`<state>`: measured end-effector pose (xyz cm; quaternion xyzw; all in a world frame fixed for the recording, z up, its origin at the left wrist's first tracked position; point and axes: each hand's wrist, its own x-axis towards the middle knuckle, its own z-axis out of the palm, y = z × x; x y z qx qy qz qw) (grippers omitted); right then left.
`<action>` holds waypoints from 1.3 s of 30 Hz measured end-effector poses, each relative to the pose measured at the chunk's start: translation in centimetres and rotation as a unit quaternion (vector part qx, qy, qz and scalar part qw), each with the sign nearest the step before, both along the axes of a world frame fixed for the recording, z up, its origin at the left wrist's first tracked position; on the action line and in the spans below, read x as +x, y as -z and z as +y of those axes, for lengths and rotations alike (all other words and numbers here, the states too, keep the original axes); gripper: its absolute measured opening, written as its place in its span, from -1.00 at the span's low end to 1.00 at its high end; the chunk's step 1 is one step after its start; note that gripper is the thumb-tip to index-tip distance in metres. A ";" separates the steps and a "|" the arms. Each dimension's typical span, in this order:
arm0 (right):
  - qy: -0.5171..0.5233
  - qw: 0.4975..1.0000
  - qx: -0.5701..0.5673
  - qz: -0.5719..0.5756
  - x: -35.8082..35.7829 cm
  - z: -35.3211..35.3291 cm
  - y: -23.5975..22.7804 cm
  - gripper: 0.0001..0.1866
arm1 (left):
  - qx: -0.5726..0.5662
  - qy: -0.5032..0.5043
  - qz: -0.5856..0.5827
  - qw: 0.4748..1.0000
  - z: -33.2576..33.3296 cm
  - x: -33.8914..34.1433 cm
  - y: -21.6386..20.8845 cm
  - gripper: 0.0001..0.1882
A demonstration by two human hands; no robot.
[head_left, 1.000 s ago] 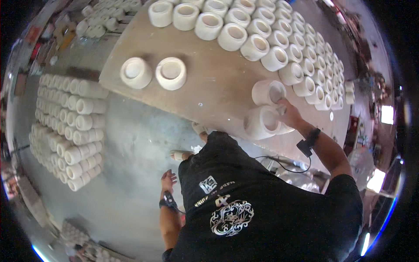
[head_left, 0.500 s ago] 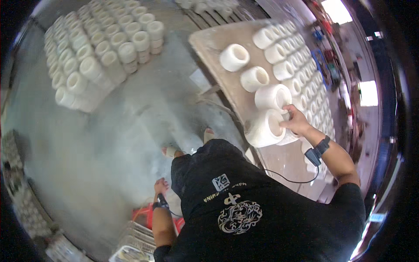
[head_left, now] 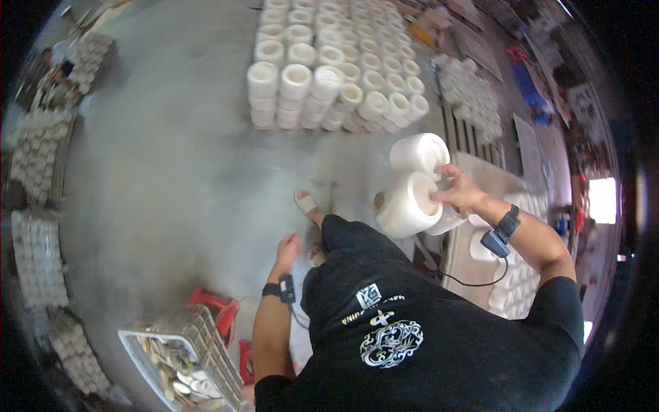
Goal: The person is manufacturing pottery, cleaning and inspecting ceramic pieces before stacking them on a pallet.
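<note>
My right hand point(head_left: 458, 190) is closed on the rims of a bunch of thick-walled white plaster moulds, round and hollow. One mould point(head_left: 419, 152) sits at the far side of the hand. A larger-looking mould point(head_left: 405, 209) is nearer to me, its opening turned toward my fingers. Partly hidden behind it and under my hand is a third mould point(head_left: 449, 218). The bunch hangs in the air beside the table point(head_left: 456, 257). My left hand point(head_left: 288, 250) is held low over the floor, touching nothing visible; motion smears its fingers.
Ahead stands a large block of stacked moulds point(head_left: 329, 82). More moulds point(head_left: 525, 281) are on the table at my right. At lower left are a crate of scraps point(head_left: 158, 364) and a red stool point(head_left: 220, 312). Further stacks point(head_left: 38, 257) line the left.
My view has swung left, away from the table, bringing the stacked block ahead of me. The moulds in my right hand have come off the tabletop. My left hand has moved forward.
</note>
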<state>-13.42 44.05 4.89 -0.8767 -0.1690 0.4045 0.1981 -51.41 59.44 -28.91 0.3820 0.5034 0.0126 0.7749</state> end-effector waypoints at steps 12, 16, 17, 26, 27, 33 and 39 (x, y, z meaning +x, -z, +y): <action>-0.464 0.884 0.044 -0.039 -1.3 37.7 5.3 -0.30 | -0.201 -0.174 -0.280 0.922 24.1 13.3 -11.3 -0.09; -0.514 0.855 0.056 -0.038 -4.5 46.7 6.6 -0.32 | -0.156 -0.238 -0.373 0.883 29.3 11.7 -10.7 -0.09; -0.533 0.843 0.063 -0.032 -5.3 48.9 7.3 -0.32 | -0.181 -0.284 -0.324 0.884 31.1 11.0 -10.6 -0.10; -0.620 0.781 0.051 -0.053 -13.4 68.4 13.4 -0.13 | -0.215 -0.216 -0.372 0.877 51.2 0.6 -11.0 -0.31; -0.604 0.794 0.010 -0.071 -14.2 70.4 13.0 -0.15 | -0.215 -0.222 -0.385 0.870 52.9 0.0 -11.4 -0.31; -0.637 0.743 0.145 -0.149 -20.8 82.5 9.7 -0.23 | -0.156 -0.242 -0.343 0.894 65.1 -6.2 -12.9 -0.29; -0.644 0.741 0.143 -0.128 -24.9 96.2 10.5 -0.24 | -0.147 -0.255 -0.331 0.896 78.2 -9.8 -11.0 -0.37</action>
